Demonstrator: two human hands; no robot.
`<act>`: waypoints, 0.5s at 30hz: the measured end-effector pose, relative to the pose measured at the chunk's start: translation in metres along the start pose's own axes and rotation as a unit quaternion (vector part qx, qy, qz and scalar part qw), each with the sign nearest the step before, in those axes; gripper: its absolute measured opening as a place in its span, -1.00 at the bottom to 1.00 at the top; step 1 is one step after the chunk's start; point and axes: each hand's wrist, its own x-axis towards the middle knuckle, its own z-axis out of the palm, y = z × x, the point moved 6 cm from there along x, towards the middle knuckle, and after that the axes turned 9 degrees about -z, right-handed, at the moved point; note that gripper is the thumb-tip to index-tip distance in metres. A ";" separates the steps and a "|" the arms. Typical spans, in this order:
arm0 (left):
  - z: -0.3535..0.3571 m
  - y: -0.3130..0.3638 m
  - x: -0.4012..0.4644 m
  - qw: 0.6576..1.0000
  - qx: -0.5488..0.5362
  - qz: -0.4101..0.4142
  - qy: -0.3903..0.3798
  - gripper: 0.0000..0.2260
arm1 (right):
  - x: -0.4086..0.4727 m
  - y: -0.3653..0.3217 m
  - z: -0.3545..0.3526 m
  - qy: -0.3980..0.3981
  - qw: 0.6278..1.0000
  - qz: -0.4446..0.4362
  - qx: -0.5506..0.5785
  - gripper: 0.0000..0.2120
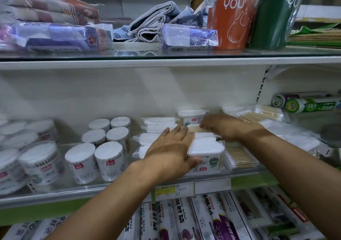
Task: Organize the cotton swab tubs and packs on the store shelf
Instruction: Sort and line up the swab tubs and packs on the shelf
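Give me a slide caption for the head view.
Both hands, left and right, straighten square cotton swab boxes beside round tubs.

**Cotton swab stock, middle shelf: condition as observed**

Round tubs point(96, 153): white, cylindrical, clear-wrapped, red label low on the front of each. All upright, standing in two columns running front to back, left of centre. Larger clear-sided round tubs point(39, 161) stand upright at the far left, blurred.

Square tub point(207, 156): white top, printed label on its front, upright near the shelf's front edge. A second like tub point(191, 117) stands at the back wall.

Flat packs point(156, 127): clear bags of white-tipped swabs, lying flat in a row between the round tubs and the square tubs. Wooden-stick packs point(241, 156) lie flat just right of the front square tub; further ones point(258, 114) lie at the right rear, angled.
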 end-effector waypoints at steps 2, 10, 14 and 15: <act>-0.001 0.000 0.000 1.000 -0.011 -0.004 -0.005 -0.28 | 0.001 0.003 -0.003 -0.006 1.000 0.001 -0.027 -0.76; -0.008 0.001 -0.004 0.999 -0.030 -0.009 -0.020 -0.27 | -0.007 0.010 -0.032 0.079 0.997 -0.012 0.019 -0.81; -0.012 0.002 -0.006 0.999 -0.049 -0.008 -0.021 -0.29 | -0.015 0.015 -0.053 0.161 0.984 0.015 0.075 -0.88; -0.013 0.001 -0.007 0.998 -0.059 -0.009 -0.020 -0.31 | -0.019 0.017 -0.061 0.186 0.975 0.027 0.117 -0.89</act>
